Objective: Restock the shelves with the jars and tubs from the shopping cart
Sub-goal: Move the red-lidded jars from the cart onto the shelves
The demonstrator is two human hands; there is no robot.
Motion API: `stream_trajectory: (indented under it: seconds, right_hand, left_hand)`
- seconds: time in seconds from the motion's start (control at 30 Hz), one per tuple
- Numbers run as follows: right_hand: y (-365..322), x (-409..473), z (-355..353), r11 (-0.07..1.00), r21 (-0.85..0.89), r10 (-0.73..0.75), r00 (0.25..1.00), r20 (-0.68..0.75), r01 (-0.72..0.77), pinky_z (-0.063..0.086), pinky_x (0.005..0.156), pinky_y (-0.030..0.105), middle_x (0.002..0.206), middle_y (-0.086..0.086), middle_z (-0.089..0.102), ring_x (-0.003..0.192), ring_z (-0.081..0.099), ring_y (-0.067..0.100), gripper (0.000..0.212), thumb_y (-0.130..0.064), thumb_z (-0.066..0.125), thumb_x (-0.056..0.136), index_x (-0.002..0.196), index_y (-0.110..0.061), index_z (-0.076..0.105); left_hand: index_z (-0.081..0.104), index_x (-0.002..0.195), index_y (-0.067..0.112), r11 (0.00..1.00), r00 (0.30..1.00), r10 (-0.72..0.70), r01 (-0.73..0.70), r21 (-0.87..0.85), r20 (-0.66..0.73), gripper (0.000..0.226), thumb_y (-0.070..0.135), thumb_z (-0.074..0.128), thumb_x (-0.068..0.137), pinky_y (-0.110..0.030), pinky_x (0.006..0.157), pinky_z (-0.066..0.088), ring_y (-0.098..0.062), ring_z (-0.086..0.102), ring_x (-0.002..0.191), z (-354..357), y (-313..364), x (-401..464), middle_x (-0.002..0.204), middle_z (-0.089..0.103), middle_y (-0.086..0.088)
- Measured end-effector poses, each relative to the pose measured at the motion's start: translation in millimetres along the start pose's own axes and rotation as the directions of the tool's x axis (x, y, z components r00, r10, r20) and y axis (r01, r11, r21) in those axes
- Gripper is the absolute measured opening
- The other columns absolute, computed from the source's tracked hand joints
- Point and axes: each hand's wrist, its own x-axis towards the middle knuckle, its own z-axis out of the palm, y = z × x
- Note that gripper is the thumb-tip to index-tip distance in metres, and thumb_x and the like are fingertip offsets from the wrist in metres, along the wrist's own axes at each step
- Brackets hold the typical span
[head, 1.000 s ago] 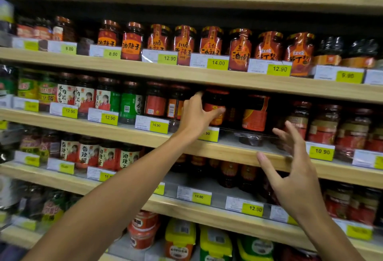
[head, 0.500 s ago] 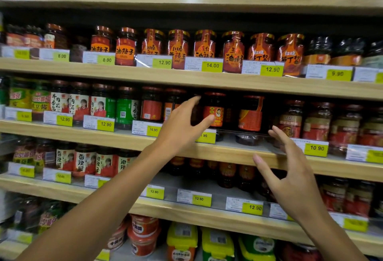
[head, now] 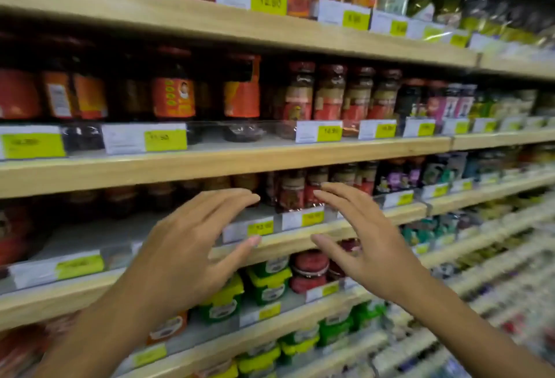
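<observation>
in front of you, in the head view, wooden shelves (head: 228, 164) run from nine o'clock off toward three o'clock, blurring at the far end, each edge lined with yellow price tags (head: 260, 228). your left hand (head: 183, 260) and right hand (head: 365, 245) hover just before the third shelf, palms facing, fingers spread apart, both empty. between them at twelve o'clock stands a dark jar (head: 291, 190), not touched. red-labelled jars (head: 172, 98) fill the shelf above; green and yellow tubs (head: 267, 283) sit at six o'clock. the shelf floor left of the jar shows bare grey.
</observation>
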Motion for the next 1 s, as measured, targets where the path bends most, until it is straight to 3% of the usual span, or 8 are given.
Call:
stream_trajectory:
  seconds: [0.17,0.3,0.4,0.47,0.6,0.73,0.87,1.0]
  right_hand:
    - [40.4,-63.6,-32.4,0.988,-0.128,0.104,0.988,0.116,-0.089,0.027,0.122,0.028,0.159,-0.013,0.035,0.151,0.026,0.008,0.064,-0.065,0.046,0.099,0.152,-0.031,0.042]
    - [82.0,-111.9,-71.3,0.965,-0.184,0.221,0.956,0.195,-0.186,0.018,0.126,0.031,0.164,-0.023,0.02,0.153,0.009,-0.002,0.069,-0.077,0.034,0.096,0.156,-0.042,0.031]
    - [119.0,-157.2,-107.4,0.943,-0.194,0.316,0.914,0.256,-0.272,0.011,0.127,0.034,0.166,-0.027,0.009,0.154,-0.002,-0.002,0.075,-0.084,0.024,0.09,0.156,-0.05,0.021]
    - [148.1,-193.3,-137.0,0.919,-0.227,0.381,0.878,0.291,-0.323,0.006,0.127,0.034,0.167,-0.027,0.003,0.154,-0.009,-0.002,0.081,-0.088,0.02,0.087,0.157,-0.049,0.018]
    - [210.4,-276.1,-198.6,0.843,-0.279,0.53,0.803,0.274,-0.461,0.006,0.128,0.039,0.168,-0.023,0.004,0.155,-0.009,0.005,0.085,-0.09,0.016,0.083,0.158,-0.05,0.015]
    - [267.5,-368.0,-251.6,0.737,-0.33,0.666,0.718,0.205,-0.59,0.013,0.127,0.046,0.168,-0.019,0.012,0.157,-0.002,0.01,0.087,-0.093,0.017,0.084,0.158,-0.047,0.02]
    - [309.2,-442.7,-293.7,0.62,-0.367,0.774,0.617,0.142,-0.694,0.013,0.127,0.044,0.167,-0.02,0.016,0.157,0.001,0.009,0.085,-0.091,0.018,0.085,0.158,-0.046,0.02]
    - [344.7,-492.9,-313.5,0.509,-0.384,0.852,0.514,0.099,-0.77,0.013,0.127,0.045,0.167,-0.02,0.015,0.157,0.0,0.009,0.083,-0.091,0.02,0.086,0.158,-0.049,0.015]
  left_hand:
    - [0.047,0.144,0.032,0.994,0.975,0.103,-0.093,-0.063,0.195,0.06,0.066,0.036,0.095,-0.03,0.108,0.043,-0.009,0.047,0.132,62.7,47.0,22.5,0.144,0.05,0.013]
    - [0.032,0.15,0.041,0.992,0.932,0.128,-0.127,-0.027,0.338,0.072,0.08,0.022,0.09,-0.027,0.118,0.023,-0.007,0.029,0.143,107.1,93.2,36.4,0.156,0.032,0.018]
    - [0.024,0.152,0.046,0.992,0.906,0.126,-0.113,-0.054,0.404,0.083,0.089,0.011,0.083,-0.037,0.124,0.019,-0.008,0.017,0.149,143.1,143.8,56.3,0.161,0.019,0.021]
    - [0.01,0.153,0.051,0.99,0.879,0.141,-0.124,-0.068,0.455,0.084,0.091,0.005,0.079,-0.038,0.126,0.007,-0.007,0.003,0.152,175.3,189.6,74.9,0.164,0.003,0.023]
    - [-0.006,0.149,0.058,0.967,0.819,0.255,-0.213,-0.14,0.514,0.081,0.092,0.001,0.075,-0.035,0.122,-0.012,-0.003,-0.016,0.15,251.2,291.3,112.9,0.16,-0.015,0.027]
    - [0.005,0.153,0.052,0.931,0.771,0.363,-0.282,-0.231,0.524,0.084,0.091,0.006,0.079,-0.038,0.125,-0.005,-0.007,-0.009,0.153,328.2,387.5,136.6,0.164,-0.006,0.024]
    - [0.008,0.154,0.048,0.878,0.698,0.475,-0.329,-0.349,0.536,0.086,0.088,0.004,0.078,-0.039,0.125,-0.006,-0.008,-0.009,0.153,388.7,471.2,151.5,0.165,-0.003,0.021]
    - [0.01,0.155,0.047,0.824,0.633,0.56,-0.356,-0.441,0.535,0.079,0.084,0.016,0.086,-0.031,0.121,-0.003,-0.005,-0.005,0.152,443.8,526.7,168.1,0.163,0.001,0.024]
